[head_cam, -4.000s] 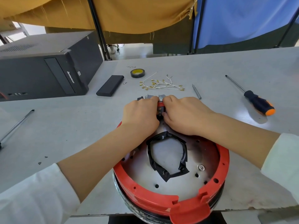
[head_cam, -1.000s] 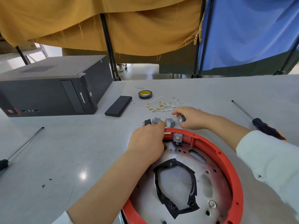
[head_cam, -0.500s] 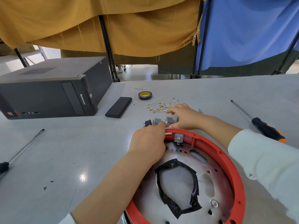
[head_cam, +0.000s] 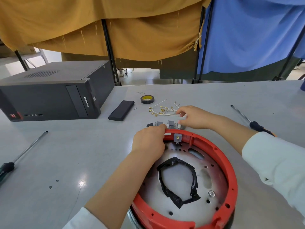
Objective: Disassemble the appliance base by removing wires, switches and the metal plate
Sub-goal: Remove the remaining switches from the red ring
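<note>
A dark computer tower (head_cam: 49, 96) lies on its side at the far left of the grey desk (head_cam: 57, 154) (the maker's name shows on its front panel). Just beside it rests a flat black slab (head_cam: 121, 110), and near that a roll of black tape (head_cam: 147, 99). One screwdriver (head_cam: 21, 154) lies at the left edge, another (head_cam: 252, 123) at the right. Behind hang a mustard cloth (head_cam: 115, 25) and a blue cloth (head_cam: 250, 30)

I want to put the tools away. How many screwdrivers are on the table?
2. One screwdriver lies at the left edge of the table; the other screwdriver is at the right, its handle partly behind the right sleeve.
</note>
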